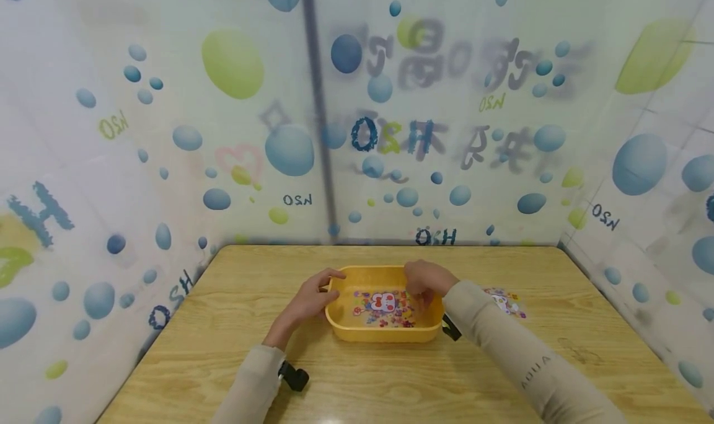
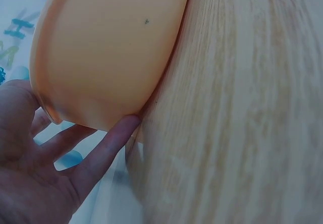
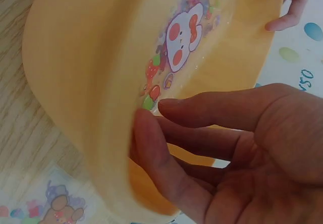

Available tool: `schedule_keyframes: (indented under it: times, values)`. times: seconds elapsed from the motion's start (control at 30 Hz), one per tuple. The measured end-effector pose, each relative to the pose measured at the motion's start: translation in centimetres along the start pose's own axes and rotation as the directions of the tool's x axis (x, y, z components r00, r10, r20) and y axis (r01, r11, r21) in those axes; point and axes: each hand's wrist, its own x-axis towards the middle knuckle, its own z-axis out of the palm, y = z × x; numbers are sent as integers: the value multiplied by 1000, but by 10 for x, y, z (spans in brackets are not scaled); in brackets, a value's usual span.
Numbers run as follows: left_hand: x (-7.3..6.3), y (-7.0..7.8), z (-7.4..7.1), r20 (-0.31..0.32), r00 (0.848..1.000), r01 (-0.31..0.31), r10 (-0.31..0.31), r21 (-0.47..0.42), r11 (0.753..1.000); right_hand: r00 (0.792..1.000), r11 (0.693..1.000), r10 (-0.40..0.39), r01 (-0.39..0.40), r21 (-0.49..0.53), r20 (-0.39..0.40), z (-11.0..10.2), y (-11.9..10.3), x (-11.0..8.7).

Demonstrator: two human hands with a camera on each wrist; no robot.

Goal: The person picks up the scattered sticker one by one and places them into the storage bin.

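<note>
A yellow plastic basin [image 1: 385, 334] stands on the wooden table, its inside floor bearing a colourful white rabbit picture [image 1: 383, 301] among small coloured pieces. At the basin's left end, my left hand [image 1: 307, 295] holds the rim; the left wrist view shows one fingertip [image 2: 130, 123] low against the outer wall. My right hand [image 1: 428, 280] reaches over the right end, fingers bent down inside. In the right wrist view, the thumb and a fingertip [image 3: 146, 120] come close together beside a red and green bit of the picture; I cannot tell whether they pinch anything.
Right of the basin, partly behind my right sleeve, a clear-edged printed piece with a bear [image 3: 60, 214] lies on the table [image 1: 212, 349]. Curtain-like walls [image 1: 457, 114] with printed bubbles enclose the table's back and sides.
</note>
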Motion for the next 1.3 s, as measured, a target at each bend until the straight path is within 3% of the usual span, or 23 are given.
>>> schedule_keyframes:
  times: [0.17, 0.37, 0.53, 0.83, 1.0, 1.13, 1.3]
  values:
    - [0, -1, 0, 9, 1000, 0, 0, -3, 1000, 999, 999, 44, -43, -27, 27, -1, -3, 3]
    - [0, -1, -1, 21, 999, -42, 41, 23, 999, 997, 998, 27, -23, -57, 67, -1, -4, 4]
    - [0, -1, -2, 18, 999, -41, 41, 25, 999, 994, 999, 50, -50, 1, 96, -2, -4, 2]
    - [1, -2, -1, -8, 998, -55, 55, 44, 998, 996, 997, 64, -61, -52, 61, 1, -3, 3]
    - [1, -1, -1, 8, 999, -53, 52, 27, 998, 998, 994, 63, -62, -85, 7, 2, -3, 2]
    - [-1, -1, -2, 10, 999, -48, 48, 19, 999, 998, 998, 18, -21, -58, -58, 0, 2, -5]
    - [-2, 1, -1, 17, 999, -50, 49, 38, 998, 986, 992, -117, 122, 34, -120, -9, 18, -22]
